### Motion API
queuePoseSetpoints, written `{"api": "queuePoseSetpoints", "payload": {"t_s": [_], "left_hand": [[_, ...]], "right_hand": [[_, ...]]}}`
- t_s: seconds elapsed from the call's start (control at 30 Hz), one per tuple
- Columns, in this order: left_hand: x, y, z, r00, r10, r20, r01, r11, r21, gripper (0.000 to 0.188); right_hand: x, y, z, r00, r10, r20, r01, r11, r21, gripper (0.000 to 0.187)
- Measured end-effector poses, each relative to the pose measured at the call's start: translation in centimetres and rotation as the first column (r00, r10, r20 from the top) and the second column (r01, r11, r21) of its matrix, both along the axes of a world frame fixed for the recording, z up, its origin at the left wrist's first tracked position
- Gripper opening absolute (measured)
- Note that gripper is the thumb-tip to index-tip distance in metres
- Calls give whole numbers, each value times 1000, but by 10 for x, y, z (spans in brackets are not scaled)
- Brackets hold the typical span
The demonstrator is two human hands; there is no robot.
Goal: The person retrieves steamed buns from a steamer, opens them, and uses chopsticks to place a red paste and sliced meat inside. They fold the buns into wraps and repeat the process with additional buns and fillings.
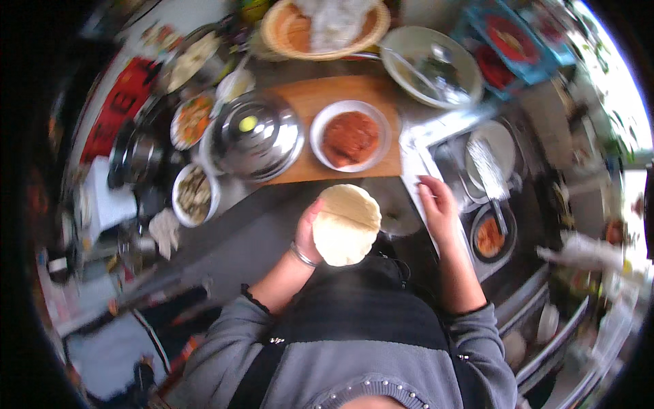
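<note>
My left hand (310,228) grips a pale round flatbread (347,235) by its left edge. A crease runs across the flatbread, and it is held up in front of my dark apron. To the right, my right hand (439,208) hovers by the white counter edge with fingers loosely bent and apart. I see nothing held in it, though the picture is slightly blurred. Beyond the flatbread, a white bowl of red minced filling (349,138) stands on a wooden board (327,88). Left of that bowl sits a shiny domed metal lid (257,140).
Bowls of chopped vegetables (193,123) and pale pieces (195,195) stand at the left. A large bowl with a ladle (430,68) and a basket (325,27) are at the back. Right are a spatula (492,177) and a pan of reddish food (489,235). A person (112,354) is partly visible lower left.
</note>
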State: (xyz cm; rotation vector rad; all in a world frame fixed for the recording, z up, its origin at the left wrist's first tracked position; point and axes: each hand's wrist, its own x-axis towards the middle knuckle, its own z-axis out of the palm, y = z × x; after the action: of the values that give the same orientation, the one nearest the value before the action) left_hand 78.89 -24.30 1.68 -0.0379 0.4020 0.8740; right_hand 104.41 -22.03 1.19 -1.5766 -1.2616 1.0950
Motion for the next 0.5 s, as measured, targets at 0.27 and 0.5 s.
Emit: {"api": "queuePoseSetpoints", "payload": {"t_s": [0.27,0.5], "left_hand": [[-28,-24,21,901,434,5,-434,899,67,65],[-73,-49,21,756,654,37,-650,743,158,62]], "right_hand": [[-8,99,4,966,245,80,-256,951,173,18],[-141,184,23,747,520,414,-653,689,315,18]]}}
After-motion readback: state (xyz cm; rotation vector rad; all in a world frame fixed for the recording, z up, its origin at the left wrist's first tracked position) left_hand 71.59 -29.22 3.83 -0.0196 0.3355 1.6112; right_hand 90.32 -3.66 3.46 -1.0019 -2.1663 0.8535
